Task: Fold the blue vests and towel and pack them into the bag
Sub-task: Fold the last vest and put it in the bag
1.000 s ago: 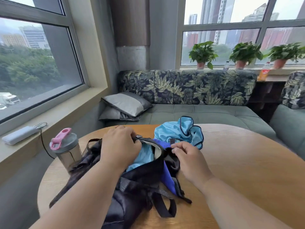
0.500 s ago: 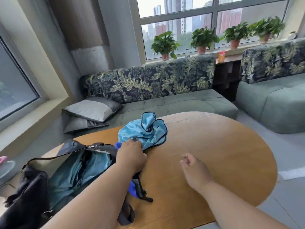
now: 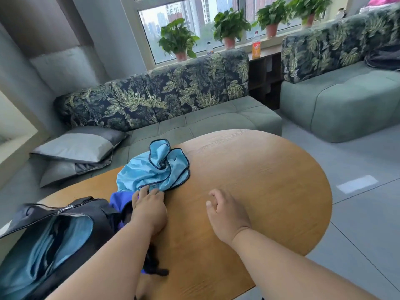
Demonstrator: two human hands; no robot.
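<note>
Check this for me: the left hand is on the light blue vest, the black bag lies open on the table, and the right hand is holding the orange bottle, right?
Not quite. The head view shows the right hand holding nothing, above the bare table; the orange bottle stands on the window ledge. The left hand is on the light blue vest, and the black bag lies open.

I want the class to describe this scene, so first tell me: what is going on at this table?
A person is packing a bag. It lies open at the left of the table, with light blue cloth already inside. The left hand reaches to a crumpled light blue vest on the table, its fingers on the near edge. A darker blue cloth shows beside the bag. The right hand hovers loosely curled, holding nothing.
</note>
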